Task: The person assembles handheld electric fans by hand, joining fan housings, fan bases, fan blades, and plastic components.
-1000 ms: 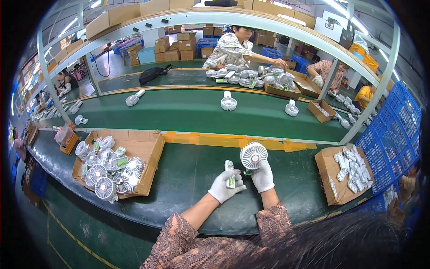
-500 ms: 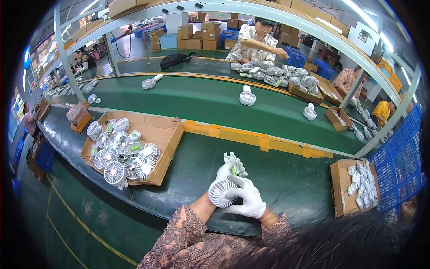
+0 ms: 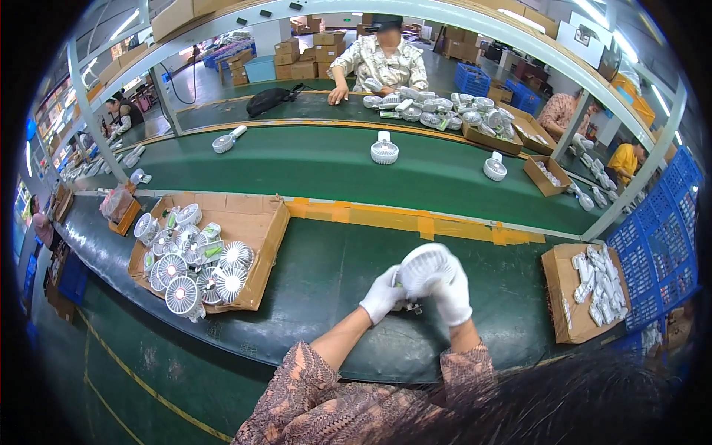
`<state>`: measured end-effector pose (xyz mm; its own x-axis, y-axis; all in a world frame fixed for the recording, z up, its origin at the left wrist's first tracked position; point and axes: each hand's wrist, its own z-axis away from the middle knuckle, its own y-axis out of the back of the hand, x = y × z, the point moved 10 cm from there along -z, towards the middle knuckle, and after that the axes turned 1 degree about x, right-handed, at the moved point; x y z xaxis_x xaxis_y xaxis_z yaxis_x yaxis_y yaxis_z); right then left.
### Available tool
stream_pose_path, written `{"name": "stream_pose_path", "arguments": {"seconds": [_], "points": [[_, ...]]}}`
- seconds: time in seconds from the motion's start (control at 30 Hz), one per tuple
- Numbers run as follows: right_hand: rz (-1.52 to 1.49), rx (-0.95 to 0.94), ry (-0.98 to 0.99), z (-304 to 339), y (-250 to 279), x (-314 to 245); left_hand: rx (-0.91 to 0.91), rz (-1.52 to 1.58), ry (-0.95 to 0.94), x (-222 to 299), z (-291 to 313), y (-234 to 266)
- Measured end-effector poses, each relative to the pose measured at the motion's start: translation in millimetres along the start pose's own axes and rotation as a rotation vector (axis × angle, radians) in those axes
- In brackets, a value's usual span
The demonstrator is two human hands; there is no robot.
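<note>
My gloved left hand (image 3: 383,295) and gloved right hand (image 3: 452,298) hold a white handheld fan (image 3: 425,267) between them, above the near work surface. Its round, slatted head is on the far side of my hands and slightly blurred. The right fingers grip the head's right side, while the left fingers close around its lower left part, where a bit of green shows. My gloves hide most of the fan's lower end. Left of my hands, a cardboard tray (image 3: 268,256) holds several similar fans (image 3: 182,294) with green parts exposed.
On the right stands a cardboard box (image 3: 556,326) of white plastic handle pieces (image 3: 599,282), beside a blue crate (image 3: 656,248). Beyond a taped edge runs a green belt (image 3: 311,163) carrying several fans. A co-worker (image 3: 382,63) sits across, near piled fans (image 3: 445,111).
Both hands have moved right; the fan's head has swung from the near side to the far side of my hands. Across the belt, the co-worker's outstretched arm has come down to the table.
</note>
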<state>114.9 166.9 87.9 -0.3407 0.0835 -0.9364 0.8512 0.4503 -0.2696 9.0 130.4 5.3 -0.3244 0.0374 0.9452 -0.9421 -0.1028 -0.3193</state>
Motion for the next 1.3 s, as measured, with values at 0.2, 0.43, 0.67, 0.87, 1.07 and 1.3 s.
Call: {"name": "stream_pose_path", "arguments": {"seconds": [0.2, 0.43, 0.67, 0.87, 1.07, 1.3], "points": [[-0.262, 0.092, -0.094, -18, 25, 32, -0.219, 0.25, 0.333, -14, 25, -37], [-0.314, 0.074, -0.264, -8, 23, 71, -0.174, 0.221, 0.295, -21, 24, -35], [-0.178, -0.133, -0.384, -6, 21, 89, 0.014, 0.426, 0.257, -24, 9, -12], [-0.096, -0.285, -0.26, 5, -29, 42, 0.256, 0.496, 0.216, -11, 2, 41], [0.832, -0.257, 0.34, 15, -51, 1, 0.153, 0.31, 0.198, -37, 3, 22], [1.027, -0.258, 0.479, 18, -45, -14, 0.141, 0.403, 0.215, -28, 3, 5]]}}
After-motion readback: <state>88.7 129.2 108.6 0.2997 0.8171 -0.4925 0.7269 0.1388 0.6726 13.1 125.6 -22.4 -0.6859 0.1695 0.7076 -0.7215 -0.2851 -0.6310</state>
